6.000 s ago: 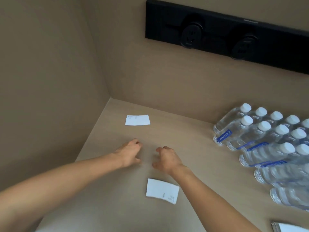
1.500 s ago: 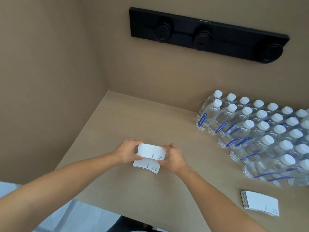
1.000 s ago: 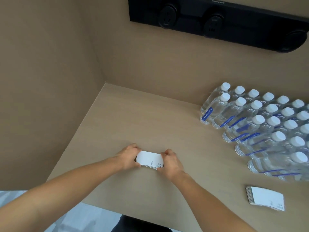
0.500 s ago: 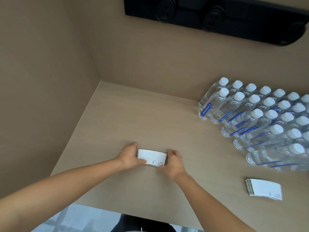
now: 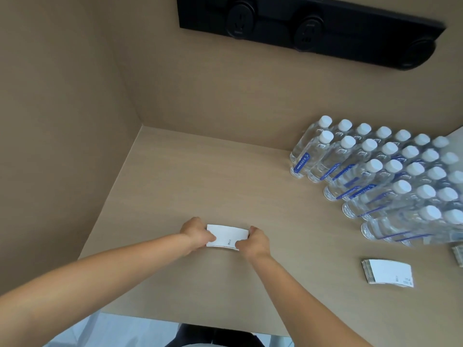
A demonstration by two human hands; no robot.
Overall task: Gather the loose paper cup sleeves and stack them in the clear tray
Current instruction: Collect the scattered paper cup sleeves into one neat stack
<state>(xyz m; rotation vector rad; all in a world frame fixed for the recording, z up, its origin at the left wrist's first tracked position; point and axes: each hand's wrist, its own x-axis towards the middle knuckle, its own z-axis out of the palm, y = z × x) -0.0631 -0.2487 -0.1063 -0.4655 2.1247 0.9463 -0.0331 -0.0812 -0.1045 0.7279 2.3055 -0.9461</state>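
Note:
A small pile of white flattened paper cup sleeves lies on the beige counter, squared up between my two hands. My left hand pinches its left end and my right hand pinches its right end. A thicker stack of sleeves lies apart at the lower right of the counter. Another sleeve stack edge shows at the far right border. No clear tray is in view.
Several rows of water bottles with white caps fill the right back of the counter. A black socket strip is on the back wall. A side wall closes the left. The counter's front edge runs near me.
Two loose sleeves that lay apart on the counter are now gathered into one pile between my hands. In the last second the pile was pressed flat and squared; my view shifted a little.

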